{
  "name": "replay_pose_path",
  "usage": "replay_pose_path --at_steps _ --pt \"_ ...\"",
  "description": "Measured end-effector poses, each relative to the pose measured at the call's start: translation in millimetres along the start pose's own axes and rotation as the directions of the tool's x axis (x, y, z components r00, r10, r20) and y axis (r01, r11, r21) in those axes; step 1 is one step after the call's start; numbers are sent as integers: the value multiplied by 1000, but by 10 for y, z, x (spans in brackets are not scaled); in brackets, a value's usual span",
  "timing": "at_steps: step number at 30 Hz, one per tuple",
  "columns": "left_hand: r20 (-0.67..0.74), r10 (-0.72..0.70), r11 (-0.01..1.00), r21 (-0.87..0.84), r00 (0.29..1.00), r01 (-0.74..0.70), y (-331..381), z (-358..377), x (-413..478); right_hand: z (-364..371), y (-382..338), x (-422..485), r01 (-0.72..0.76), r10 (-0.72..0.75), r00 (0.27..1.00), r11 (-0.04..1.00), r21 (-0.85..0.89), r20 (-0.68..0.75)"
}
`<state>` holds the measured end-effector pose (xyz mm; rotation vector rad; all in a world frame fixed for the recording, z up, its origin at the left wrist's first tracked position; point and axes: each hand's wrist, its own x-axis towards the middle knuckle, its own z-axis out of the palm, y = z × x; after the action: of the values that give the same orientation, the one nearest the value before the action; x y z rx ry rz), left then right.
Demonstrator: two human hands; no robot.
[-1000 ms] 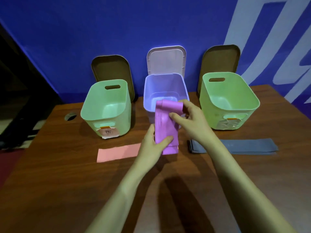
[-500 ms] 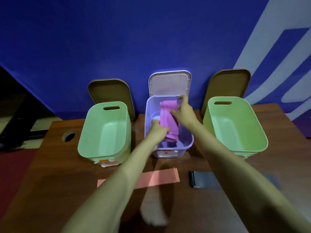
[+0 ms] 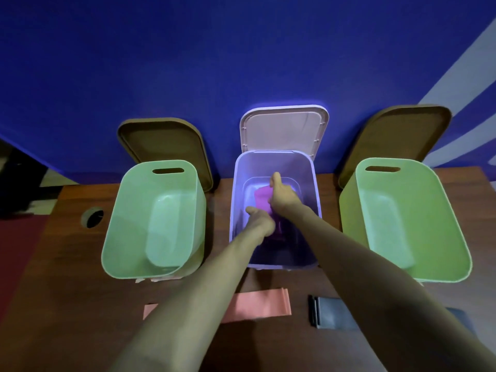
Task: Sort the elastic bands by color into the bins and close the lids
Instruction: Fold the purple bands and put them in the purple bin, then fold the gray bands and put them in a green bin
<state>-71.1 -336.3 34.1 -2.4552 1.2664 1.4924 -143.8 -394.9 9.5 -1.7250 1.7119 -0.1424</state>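
Head view: at twelve o'clock, left hand [image 3: 259, 224] and right hand [image 3: 285, 200] are both down in the lilac bin [image 3: 310, 183], each curled on the purple elastic band [image 3: 261, 200] near its floor. Placing looks nearly done; next they should let go and withdraw, then take the pink band [image 3: 261, 304] at six o'clock or the dark grey band [image 3: 331, 315] at five.
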Motion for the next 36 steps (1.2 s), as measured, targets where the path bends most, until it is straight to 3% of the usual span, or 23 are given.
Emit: replay_pose_path --at_steps 5,8,12,14,16,19,22,24,29,31,33,36 --pt "-5 12 999 35 1000 -12 -64 53 116 71 30 58 -35 36 999 998 -50 6" --pt "9 45 990 134 999 -46 -65 32 56 60 21 15 -26 32 999 984 -178 33" --pt "36 175 909 378 984 -176 -13 -121 -236 -168 -91 -241 25 -29 999 970 -243 -15" --pt "-83 315 915 290 946 -279 -93 -192 -458 -351 -102 -535 105 -133 983 973 -207 -128" --pt "-269 514 858 168 815 -486 -259 -211 -739 -491 -36 -973 256 -285 911 957 -133 -299" --pt "-456 703 677 196 545 -710 -504 -66 -1190 -548 174 -1685 462 -451 739 880 -111 -501" --pt "-524 792 504 270 313 -821 -572 229 -1530 -542 414 -2228 482 -415 705 875 -41 -575" --pt "-514 818 425 240 257 -873 -588 494 -1694 -487 591 -2500 495 -386 684 869 5 -619" --pt "-388 897 321 246 211 -915 -695 1212 -1853 -318 1219 -2877 445 -313 686 895 38 -657" --pt "-347 911 322 261 223 -910 -751 1426 -1782 -283 1480 -2936 395 -287 713 918 28 -640" --pt "-337 896 379 237 290 -895 -818 1610 -1660 -216 1776 -2940 312 -233 763 950 29 -604" --pt "-407 794 559 194 452 -806 -905 1805 -1468 -102 2144 -2874 191 -157 828 982 7 -538"
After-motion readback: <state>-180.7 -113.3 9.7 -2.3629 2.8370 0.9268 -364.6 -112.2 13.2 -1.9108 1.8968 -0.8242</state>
